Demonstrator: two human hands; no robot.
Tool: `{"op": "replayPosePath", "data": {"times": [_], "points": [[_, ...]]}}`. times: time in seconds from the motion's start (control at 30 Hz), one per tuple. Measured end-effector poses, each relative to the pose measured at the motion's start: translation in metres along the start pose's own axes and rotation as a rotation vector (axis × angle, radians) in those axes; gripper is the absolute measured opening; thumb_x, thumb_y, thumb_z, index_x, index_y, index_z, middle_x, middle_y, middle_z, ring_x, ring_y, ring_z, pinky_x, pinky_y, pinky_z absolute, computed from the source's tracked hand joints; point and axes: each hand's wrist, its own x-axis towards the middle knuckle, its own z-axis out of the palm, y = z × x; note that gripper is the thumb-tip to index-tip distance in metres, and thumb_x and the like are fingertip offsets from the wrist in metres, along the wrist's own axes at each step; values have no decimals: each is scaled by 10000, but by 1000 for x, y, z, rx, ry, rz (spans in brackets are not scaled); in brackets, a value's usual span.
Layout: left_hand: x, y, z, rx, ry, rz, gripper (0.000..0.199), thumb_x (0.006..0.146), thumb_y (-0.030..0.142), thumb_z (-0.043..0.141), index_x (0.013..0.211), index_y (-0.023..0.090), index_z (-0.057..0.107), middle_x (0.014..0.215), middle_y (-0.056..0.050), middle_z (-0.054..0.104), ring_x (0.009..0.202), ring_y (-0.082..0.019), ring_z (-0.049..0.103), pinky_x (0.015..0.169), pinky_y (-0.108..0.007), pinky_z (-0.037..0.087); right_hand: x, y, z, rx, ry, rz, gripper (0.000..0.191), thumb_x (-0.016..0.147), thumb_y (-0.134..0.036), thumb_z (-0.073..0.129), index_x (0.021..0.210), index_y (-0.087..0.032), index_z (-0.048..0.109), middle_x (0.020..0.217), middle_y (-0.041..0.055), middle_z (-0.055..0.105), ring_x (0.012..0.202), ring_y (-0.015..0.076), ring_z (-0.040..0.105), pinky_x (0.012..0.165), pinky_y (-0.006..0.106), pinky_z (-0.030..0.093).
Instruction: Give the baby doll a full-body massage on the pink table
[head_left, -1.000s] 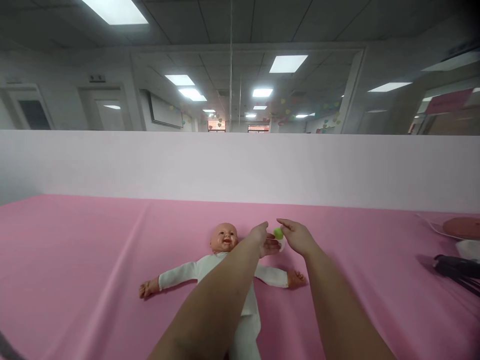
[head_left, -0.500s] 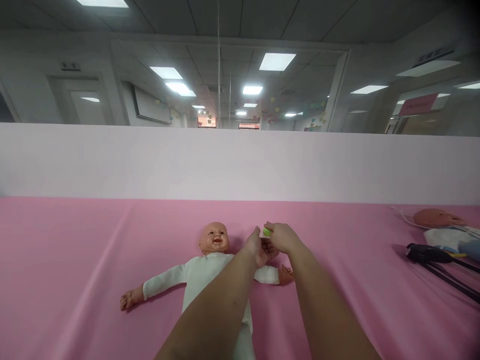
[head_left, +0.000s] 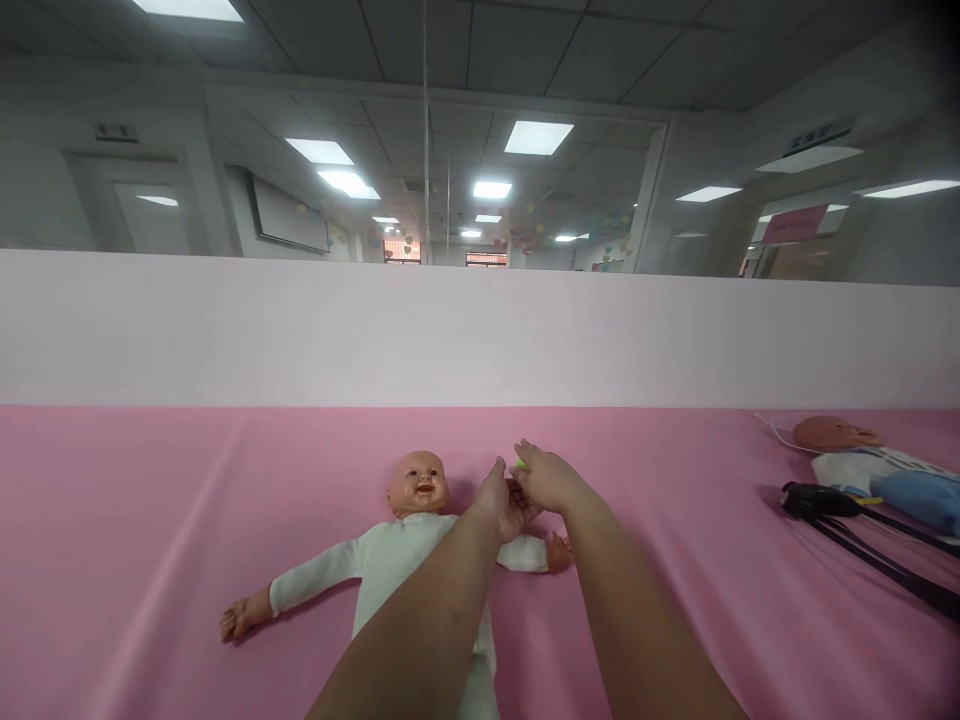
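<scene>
My left hand (head_left: 510,508) is palm up with its fingers spread, just right of the doll's head. Above that palm is my right hand (head_left: 553,482), its fingers bent over a small bright green thing (head_left: 520,463). Only a sliver of the green thing shows, too little to name its kind. A baby doll (head_left: 418,485) in a white suit lies on its back, arms stretched out. My left forearm passes over its body and hides part of it. The doll's hand (head_left: 559,553) lies below my hands.
Pink cloth (head_left: 135,520) covers the surface, with a low white wall (head_left: 300,335) behind it and glass above. At the right lies a second doll (head_left: 836,433) in white and blue. A black object with dark straps or tubes (head_left: 821,500) is in front of it.
The view has shifted a little to the right. My right hand has turned over my left palm, its fingers straighter, and less of the green thing shows. The doll has not moved.
</scene>
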Motion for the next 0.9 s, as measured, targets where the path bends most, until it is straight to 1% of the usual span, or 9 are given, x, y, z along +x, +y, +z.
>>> {"op": "replayPosePath", "data": {"times": [0.13,0.23,0.33,0.43,0.53,0.63,0.77,0.83,0.9], "points": [[1,0,1,-9,10,8,535,1048,613,383,858,161,596,746,-58,608,654,-174,628,669,-313,611,1,-1,4,-39,-43,9,638,1015,-328,479,1602,-98,378,1705,150,260,1574,288,287,1264,419,284],[0,1,2,-14,-6,4,542,1053,604,372,917,147,630,836,-98,668,727,-196,676,679,-315,607,0,-5,3,-74,-67,5,644,1004,-305,489,1598,-83,377,1703,167,255,1579,296,271,1266,434,281],[-5,3,4,4,-30,0,535,1054,589,388,970,133,656,902,-122,701,768,-209,699,678,-313,604,-4,-11,0,-101,-94,-7,642,956,-249,540,1565,-73,438,1692,179,276,1579,311,266,1260,448,293],[-13,10,8,39,-35,13,495,1061,556,403,940,146,652,847,-92,692,727,-193,690,688,-306,603,-9,-19,-6,-102,-88,-31,645,931,-232,564,1550,-84,464,1679,183,311,1565,315,305,1243,450,327],[-25,22,13,86,-40,34,489,1060,558,410,861,167,626,758,-63,660,667,-185,664,684,-309,598,-15,-30,-16,-91,-36,-65,629,964,-253,515,1563,-79,440,1682,181,311,1570,301,297,1245,443,320],[-46,38,16,148,-29,119,447,1054,542,443,883,176,635,783,-55,678,676,-176,662,690,-291,585,-25,-48,-25,-88,12,-134,595,987,-261,463,1562,-107,448,1673,157,355,1557,284,328,1236,424,324],[-90,58,9,207,-61,157,410,1042,542,463,1039,192,677,937,-75,739,835,-209,719,779,-307,585,-48,-84,-25,-110,6,-254,472,932,-251,519,1376,-145,639,1443,164,633,1294,315,626,1064,433,484],[-116,63,-1,230,-64,173,449,1049,549,424,1099,188,686,1028,-104,754,930,-242,735,836,-344,586,-59,-101,-17,-124,0,-345,483,904,-262,554,1361,-135,643,1403,178,654,1268,329,634,1042,441,493],[-141,66,-15,225,-42,233,479,1058,539,384,1125,180,694,1059,-114,759,952,-250,740,844,-352,587,-67,-114,-8,-121,1,-461,511,889,-290,577,1372,-130,626,1428,181,631,1320,339,589,1070,447,472]]}}
